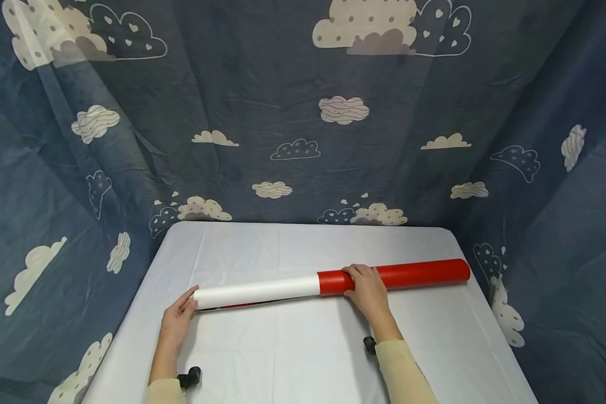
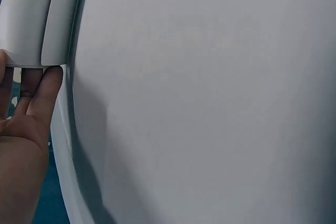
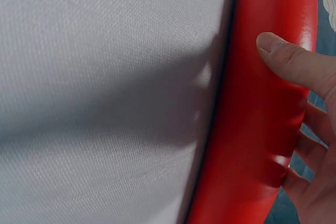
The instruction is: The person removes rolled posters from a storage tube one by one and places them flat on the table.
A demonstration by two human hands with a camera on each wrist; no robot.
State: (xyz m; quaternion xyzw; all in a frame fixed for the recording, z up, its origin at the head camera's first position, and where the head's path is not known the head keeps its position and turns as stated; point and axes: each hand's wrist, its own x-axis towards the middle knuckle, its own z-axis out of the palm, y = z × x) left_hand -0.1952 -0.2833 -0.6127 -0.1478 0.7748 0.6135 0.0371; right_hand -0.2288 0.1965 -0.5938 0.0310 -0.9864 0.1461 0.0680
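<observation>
A long roll of white sheet lies slantwise across the table, its right end meeting a glossy red tube. Along the roll's lower edge shows a thin dark and red printed strip. My left hand holds the roll's left end, thumb and fingertips at its rim. Up close in the left wrist view, the white roll shows a lengthwise overlapping edge. My right hand grips the red tube near its left end. In the right wrist view, the thumb lies over the red tube and the fingers reach round its far side.
A white cloth-covered table lies under the roll and tube. Dark blue curtains with a cloud print stand behind it and on both sides. The red tube's right end reaches close to the table's right edge.
</observation>
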